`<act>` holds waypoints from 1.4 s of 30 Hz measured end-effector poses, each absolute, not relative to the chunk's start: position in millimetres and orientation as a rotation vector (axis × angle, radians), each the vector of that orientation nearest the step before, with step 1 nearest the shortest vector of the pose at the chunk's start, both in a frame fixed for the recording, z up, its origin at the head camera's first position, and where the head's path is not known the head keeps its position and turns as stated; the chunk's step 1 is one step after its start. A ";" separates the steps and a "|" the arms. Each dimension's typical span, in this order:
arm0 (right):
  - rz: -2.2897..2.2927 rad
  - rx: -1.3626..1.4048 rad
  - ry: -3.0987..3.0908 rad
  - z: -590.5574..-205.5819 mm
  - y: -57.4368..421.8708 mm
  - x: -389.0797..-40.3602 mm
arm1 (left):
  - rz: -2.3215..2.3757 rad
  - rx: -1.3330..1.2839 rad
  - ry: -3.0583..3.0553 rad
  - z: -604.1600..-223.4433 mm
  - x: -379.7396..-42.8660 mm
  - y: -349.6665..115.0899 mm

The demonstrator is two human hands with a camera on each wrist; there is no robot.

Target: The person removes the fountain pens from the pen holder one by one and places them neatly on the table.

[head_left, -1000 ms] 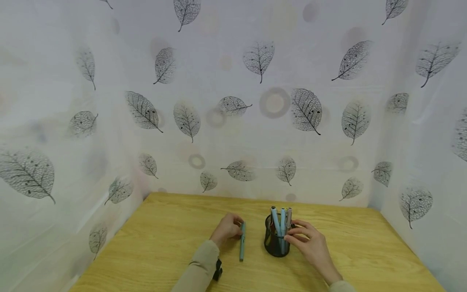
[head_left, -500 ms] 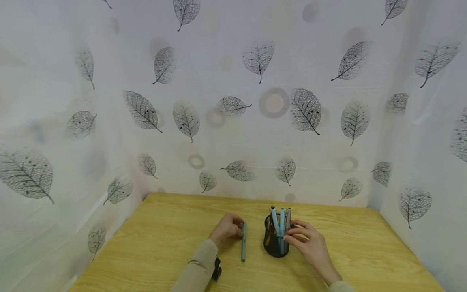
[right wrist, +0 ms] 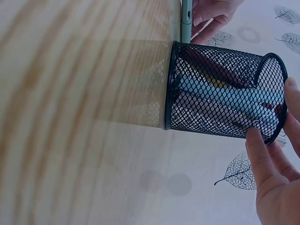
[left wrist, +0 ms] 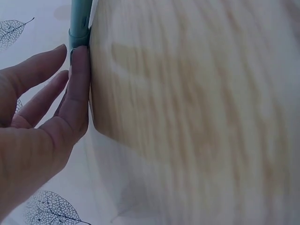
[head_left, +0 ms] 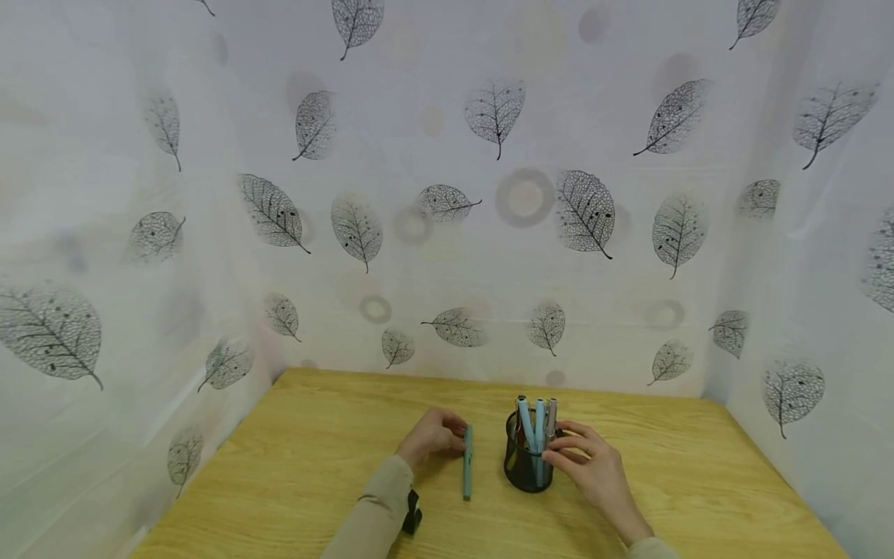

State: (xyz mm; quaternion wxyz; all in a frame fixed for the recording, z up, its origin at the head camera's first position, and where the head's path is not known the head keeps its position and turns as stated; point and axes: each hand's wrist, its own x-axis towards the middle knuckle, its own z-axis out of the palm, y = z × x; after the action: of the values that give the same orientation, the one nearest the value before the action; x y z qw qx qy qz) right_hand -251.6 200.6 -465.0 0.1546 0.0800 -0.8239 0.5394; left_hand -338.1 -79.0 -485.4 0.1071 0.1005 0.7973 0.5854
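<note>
A green pen lies on the table, its near end toward me. My left hand is beside it, fingertips touching its far end. In the left wrist view, one of the left hand's fingers meets the pen, while the others stay apart from it. To the right, a black mesh pen holder stands upright with several pens inside, light blue, greyish pink and dark. My right hand holds the holder near its rim, thumb in front and fingers behind. The right wrist view shows fingertips at the holder's rim.
The wooden table runs back to a pale leaf-print sheet, which also hangs along both sides. A black strap piece shows below the left sleeve.
Barely anything differs. The green pen's near end has shifted very slightly right, and the left forearm slightly left. The right hand stays at the pen holder.
</note>
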 end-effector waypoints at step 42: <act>1.558 0.229 -2.341 -461.8 198.1 -248.4 | 2.222 0.535 2.150 -463.3 -324.3 -41.8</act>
State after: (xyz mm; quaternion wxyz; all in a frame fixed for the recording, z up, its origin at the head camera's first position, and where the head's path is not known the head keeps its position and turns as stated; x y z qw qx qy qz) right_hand -248.4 198.1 -461.8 0.1593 0.0801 -0.8192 0.5451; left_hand -324.3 -41.8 -463.3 0.0020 0.1705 0.6852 0.7081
